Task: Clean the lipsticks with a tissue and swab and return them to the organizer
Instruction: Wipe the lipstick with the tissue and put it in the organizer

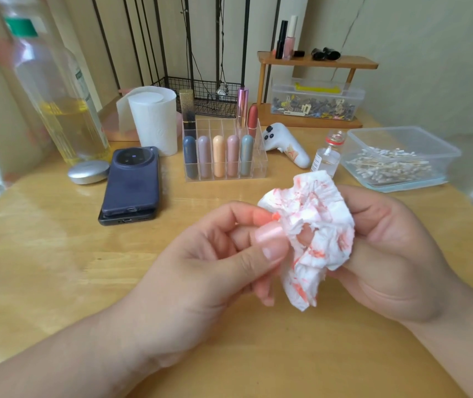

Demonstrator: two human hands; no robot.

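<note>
My left hand [215, 254] pinches a pale pink lipstick [269, 232] between thumb and fingers, its coral tip just showing at the tissue's edge. My right hand [387, 248] grips a crumpled white tissue [312, 234] smeared with red-orange marks, wrapped round the lipstick's end. Behind them stands a clear acrylic organizer [261, 165] with several pastel lipsticks in its front row and a gold-black, a pink metallic and a red one at the back. A clear box of cotton swabs [396, 159] sits at the right.
A tissue roll [155, 119], two stacked phones [132, 185], a silver compact [89, 172] and a tall bottle of yellow liquid [66, 104] stand at left. A small glass vial [328, 155], a white handheld device [285, 145] and a wooden shelf [315, 63] lie behind.
</note>
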